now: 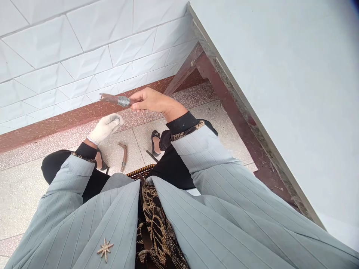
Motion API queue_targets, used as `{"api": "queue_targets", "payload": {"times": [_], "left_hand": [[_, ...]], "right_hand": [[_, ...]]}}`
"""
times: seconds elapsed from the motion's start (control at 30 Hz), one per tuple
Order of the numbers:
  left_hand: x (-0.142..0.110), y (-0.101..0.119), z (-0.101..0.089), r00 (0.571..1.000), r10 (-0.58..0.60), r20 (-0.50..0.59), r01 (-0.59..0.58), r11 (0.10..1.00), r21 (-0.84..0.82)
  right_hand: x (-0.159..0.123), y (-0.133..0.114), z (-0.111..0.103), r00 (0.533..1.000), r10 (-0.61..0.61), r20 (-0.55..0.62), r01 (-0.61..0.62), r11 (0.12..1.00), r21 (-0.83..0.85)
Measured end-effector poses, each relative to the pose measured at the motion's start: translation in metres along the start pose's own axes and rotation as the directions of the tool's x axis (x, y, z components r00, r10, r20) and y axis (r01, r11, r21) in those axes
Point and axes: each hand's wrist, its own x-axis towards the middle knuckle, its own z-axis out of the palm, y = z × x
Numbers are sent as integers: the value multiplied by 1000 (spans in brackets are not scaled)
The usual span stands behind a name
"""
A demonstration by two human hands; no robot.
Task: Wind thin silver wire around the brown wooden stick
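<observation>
My bare right hand [147,100] grips a brown wooden stick [109,98] by its right end. Silvery wire [123,101] is wound in tight turns around the stick near my fingers, and the stick's far end looks rough and broken. Lower and to the left is my left hand [105,127] in a white glove, apart from the stick. Its fingers are pressed together; what they hold, if anything, is too small to make out. A faint thin strand hangs below the wound wire, near the gloved fingertips.
A bent brown stick [123,157] lies on the speckled floor [137,138] between my feet. A dark bar [152,155] is beside my right shoe [155,142]. White wall tiles [84,63] rise ahead. A pale tabletop [280,74] on a reddish frame [224,97] stands at right.
</observation>
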Motion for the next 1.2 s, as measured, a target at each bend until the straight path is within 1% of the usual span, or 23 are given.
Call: {"api": "queue_targets", "payload": {"times": [0.1,0.2,0.27,0.37,0.43,0.5,0.6,0.63,0.67,0.7,0.77,0.8,0.83,0.87,0.9,0.93,0.97,1.0,1.03,1.07,1.1,1.13,1.2], "left_hand": [[-1,4,4,1000,-11,22,12,997,-74],[-2,3,6,997,-6,71,8,1000,-29],[-2,2,6,993,32,114,-40,997,65],[-2,2,6,978,88,191,-131,964,231],[-2,3,5,969,79,232,-152,937,316],[-2,4,3,965,59,254,-158,908,387],[-3,6,-1,967,48,249,-163,870,466],[-3,7,-3,970,46,240,-161,860,485],[-4,7,-5,972,46,230,-159,852,499],[-4,7,-7,974,50,222,-158,848,506],[-4,6,-11,976,63,208,-161,854,495],[-3,5,-12,977,73,199,-162,864,476],[-3,4,-13,979,82,184,-159,877,453],[-2,3,-14,984,89,157,-149,892,427],[-2,2,-14,989,95,117,-135,907,399],[-1,0,-14,992,99,74,-119,922,368],[-1,0,-13,994,99,36,-106,937,334],[0,0,-12,995,95,9,-94,950,296],[0,1,-11,996,87,-5,-83,962,261],[0,2,-9,997,80,-3,-77,969,233],[1,3,-8,997,74,8,-74,973,219],[1,5,-7,997,71,20,-73,973,219],[1,8,-6,997,75,30,-80,965,250]], "right_hand": [[6,2,7,974,121,-190,-106,991,87],[11,2,13,921,213,-327,-204,977,64],[13,3,14,901,230,-367,-266,963,-51],[13,5,14,913,213,-347,-335,877,-344],[13,6,16,932,220,-289,-345,781,-521],[13,5,19,939,268,-217,-344,691,-636],[12,2,28,915,391,-101,-327,570,-754],[12,0,31,902,431,-33,-290,546,-786],[11,-1,35,881,468,61,-235,546,-804],[11,-2,38,848,500,174,-173,572,-802],[8,-5,40,755,502,421,-67,699,-712],[7,-6,39,708,456,539,-33,784,-620],[5,-7,36,680,377,629,-12,864,-504],[3,-9,31,687,277,672,3,924,-383],[1,-10,26,721,171,671,16,964,-264],[-1,-11,21,792,90,604,20,985,-173],[-2,-11,16,874,48,484,9,993,-116],[-3,-11,11,941,32,336,-9,998,-70],[-3,-10,8,981,40,192,-36,999,-29],[-2,-8,6,996,65,68,-66,998,10],[-1,-5,5,995,98,-23,-97,994,45],[0,-3,6,988,133,-82,-127,989,71],[3,1,7,972,193,-134,-182,979,85]]}}
